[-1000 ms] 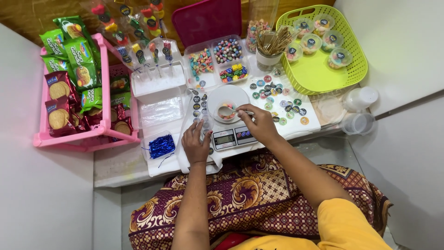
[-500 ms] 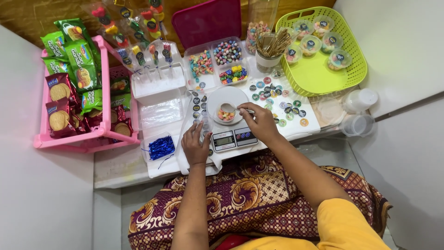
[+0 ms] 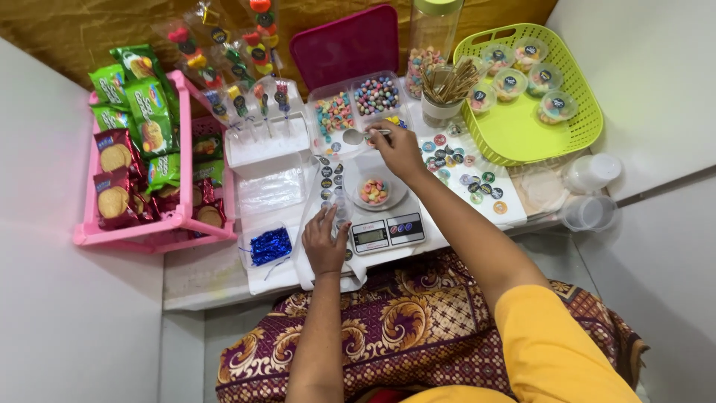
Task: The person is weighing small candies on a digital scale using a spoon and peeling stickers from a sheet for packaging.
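My right hand holds a metal spoon by its handle, the bowl of the spoon hovering over the divided clear tray of coloured candies. Nearer to me, a small white bowl with pastel candies sits on a digital kitchen scale. My left hand rests just left of the scale, its fingers around a small clear cup. Whether the spoon carries any candy is too small to tell.
A lime basket with lidded candy cups stands at the back right. Round stickers are scattered on the white mat. A pink rack of biscuit packs stands left, candy skewers behind, and blue twist ties near the table's front edge.
My right hand lifted the spoon from the white bowl on the scale and carried it back over the candy tray. My left hand stayed beside the scale.
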